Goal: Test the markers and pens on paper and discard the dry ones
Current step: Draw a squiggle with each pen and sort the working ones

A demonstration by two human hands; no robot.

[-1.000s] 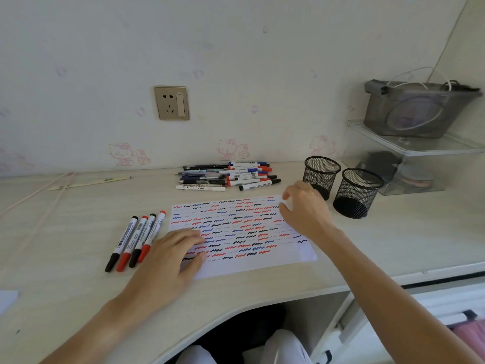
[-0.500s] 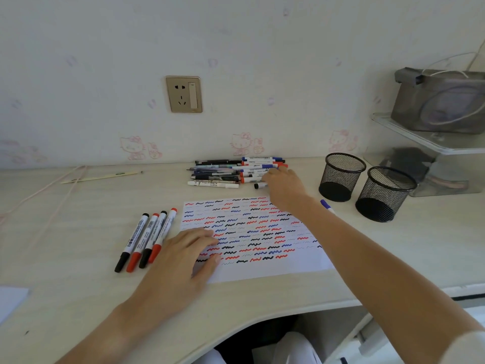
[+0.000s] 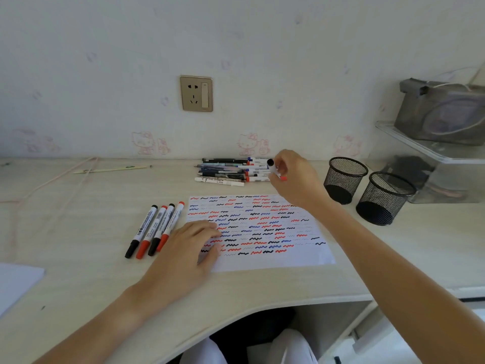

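A white sheet of paper (image 3: 288,254) covered in red, blue and black squiggles lies on the desk. My left hand (image 3: 187,254) rests flat on its left edge, fingers straight. My right hand (image 3: 295,177) is raised over the paper's far edge and pinches a white marker (image 3: 273,168) with a black end, lifted off the desk. A pile of pens and markers (image 3: 231,170) lies by the wall just left of that hand. Several capped red and black markers (image 3: 154,229) lie in a row left of the paper.
Two black mesh cups (image 3: 343,179) (image 3: 384,198) stand to the right of the paper. A clear shelf with a grey box (image 3: 441,114) sits at the far right. Thin sticks (image 3: 110,169) lie at the back left. A wall socket (image 3: 196,93) is above the pile.
My right hand reached from the paper's right edge to the pile and has lifted a marker from it. My left hand has stayed on the paper.
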